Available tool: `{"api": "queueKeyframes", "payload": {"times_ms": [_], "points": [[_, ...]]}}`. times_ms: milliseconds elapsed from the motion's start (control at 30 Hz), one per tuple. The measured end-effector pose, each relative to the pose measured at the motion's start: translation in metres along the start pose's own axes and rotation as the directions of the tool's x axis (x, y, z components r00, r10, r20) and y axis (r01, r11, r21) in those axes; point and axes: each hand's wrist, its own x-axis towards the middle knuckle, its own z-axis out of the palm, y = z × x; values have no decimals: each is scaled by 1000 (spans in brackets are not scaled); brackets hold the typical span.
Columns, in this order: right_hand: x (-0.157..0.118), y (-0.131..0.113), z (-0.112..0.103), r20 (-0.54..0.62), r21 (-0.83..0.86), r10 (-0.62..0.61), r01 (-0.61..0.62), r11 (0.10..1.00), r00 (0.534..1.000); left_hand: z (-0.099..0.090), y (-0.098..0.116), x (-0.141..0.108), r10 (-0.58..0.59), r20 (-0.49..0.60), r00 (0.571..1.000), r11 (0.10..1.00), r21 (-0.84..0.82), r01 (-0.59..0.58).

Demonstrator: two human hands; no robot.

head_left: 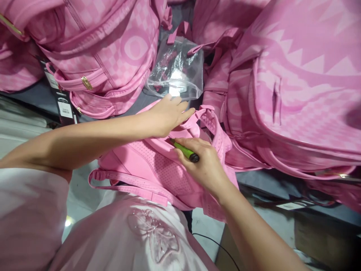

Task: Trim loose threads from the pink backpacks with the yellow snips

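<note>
A pink backpack (135, 160) lies back-panel up in front of me, with perforated padding and its shoulder straps showing. My left hand (167, 114) is closed over its upper edge, close to the top loop, the thumb side partly hidden. Below it, my right hand (203, 160) grips a green pen-like tool (183, 149) with black ends. The tool's dark tip points up and left, at the backpack's upper panel; whether it touches the fabric I cannot tell.
Large pink patterned backpacks stand at the left (113, 49) and right (304, 90). Between them lies a clear plastic bag (183, 64) on the dark surface. Black tags with a white label (64, 109) hang from the left one. A thin black cable (217, 242) runs below.
</note>
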Motion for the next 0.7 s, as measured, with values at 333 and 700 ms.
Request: {"api": "queueKeyframes", "payload": {"times_ms": [333, 700], "points": [[2, -6, 5, -13, -52, 42, -42, 998, 999, 6, -2, -1, -5, -33, 999, 1000, -12, 4], [-2, -8, 10, -42, -85, 94, -97, 992, 995, 7, -1, -2, -6, -60, 998, 1000, -12, 6]]}}
